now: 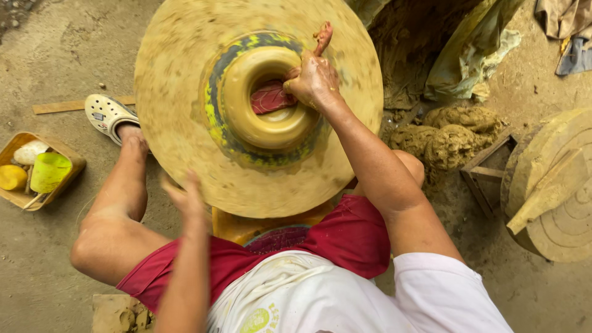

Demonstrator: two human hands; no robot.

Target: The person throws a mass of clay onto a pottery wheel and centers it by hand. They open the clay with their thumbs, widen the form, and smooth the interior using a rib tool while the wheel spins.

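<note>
A wide, clay-smeared potter's wheel (pixel 185 74) blurs as it spins below me. At its centre sits a round, yellowish clay pot (pixel 271 132) with an open mouth. My right hand (pixel 314 77) rests on the pot's right rim, fingers curled over the edge, one clay-coated finger pointing up. A reddish cloth or tool (pixel 270 98) lies inside the opening, and whether the hand grips it is unclear. My left hand (pixel 188 203) hovers, blurred, at the wheel's near-left edge, fingers apart and holding nothing.
A small wooden tray (pixel 68 161) with a yellow-green cup and sponges sits at the left on the dirt floor. Lumps of raw clay (pixel 453 139) lie at the right, beside a wooden frame (pixel 487 169) and a second clay-covered disc (pixel 555 185). My foot wears a white clog (pixel 105 114).
</note>
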